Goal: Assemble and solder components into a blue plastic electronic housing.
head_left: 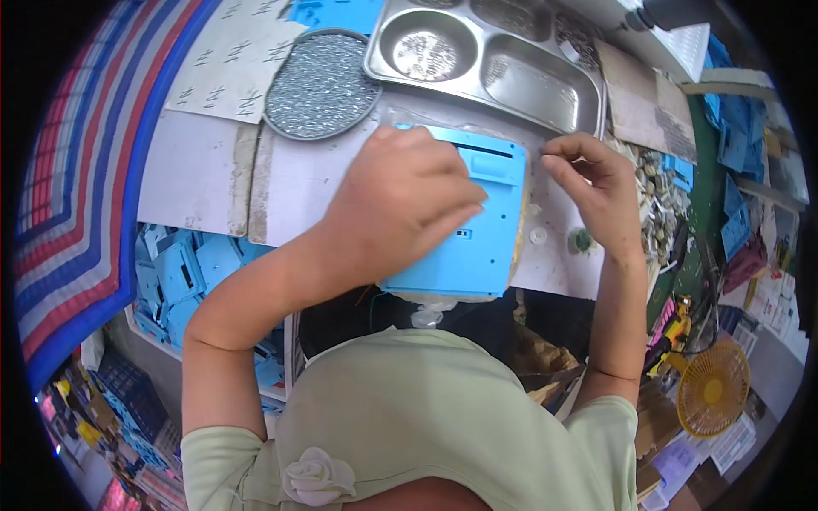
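Under the left hand lies a blue plastic panel, pressed flat onto the white worktop; the fingers are curled and spread over its left half, steadying it rather than gripping it. Just right of the panel's upper corner, the right hand pinches thumb and forefinger together; whether a small part sits between them cannot be told. Beyond both hands stand a round dish of screws and a steel compartment tray. Judged from this, fastening appears under way, not finished.

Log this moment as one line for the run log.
left hand: pressing flat on blue plastic panel | right hand: pinched at panel's right edge, contents unclear | nearby: steel tray, round dish of screws
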Available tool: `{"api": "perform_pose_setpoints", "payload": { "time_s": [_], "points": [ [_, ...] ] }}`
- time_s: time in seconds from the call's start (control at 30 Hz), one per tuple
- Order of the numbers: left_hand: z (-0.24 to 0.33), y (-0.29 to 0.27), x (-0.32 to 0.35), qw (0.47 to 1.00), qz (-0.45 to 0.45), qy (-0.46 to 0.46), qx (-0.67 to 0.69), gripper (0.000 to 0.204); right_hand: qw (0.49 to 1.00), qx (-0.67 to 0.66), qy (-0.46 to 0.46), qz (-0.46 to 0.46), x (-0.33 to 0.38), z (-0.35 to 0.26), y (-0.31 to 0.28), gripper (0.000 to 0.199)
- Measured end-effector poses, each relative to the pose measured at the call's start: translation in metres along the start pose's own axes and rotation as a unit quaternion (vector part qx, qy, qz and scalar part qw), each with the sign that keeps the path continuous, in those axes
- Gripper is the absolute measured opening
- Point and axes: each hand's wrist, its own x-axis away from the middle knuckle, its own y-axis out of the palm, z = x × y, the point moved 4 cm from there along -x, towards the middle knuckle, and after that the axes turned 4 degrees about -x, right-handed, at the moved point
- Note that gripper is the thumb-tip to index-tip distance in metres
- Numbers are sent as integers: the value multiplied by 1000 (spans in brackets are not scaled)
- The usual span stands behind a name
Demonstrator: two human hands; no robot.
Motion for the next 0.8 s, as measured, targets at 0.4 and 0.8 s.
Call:
{"api": "perform_pose_setpoints", "payload": {
  "time_s": [0.4,0.8],
  "points": [
    [20,30,-8,991,-34,40,-121,18,999,20,-38,7,21,-5,-17,13],
    [-114,-66,29,914,-13,-184,-361,13,898,203,-382,-82,-83,-107,81,11]
  ]
}}
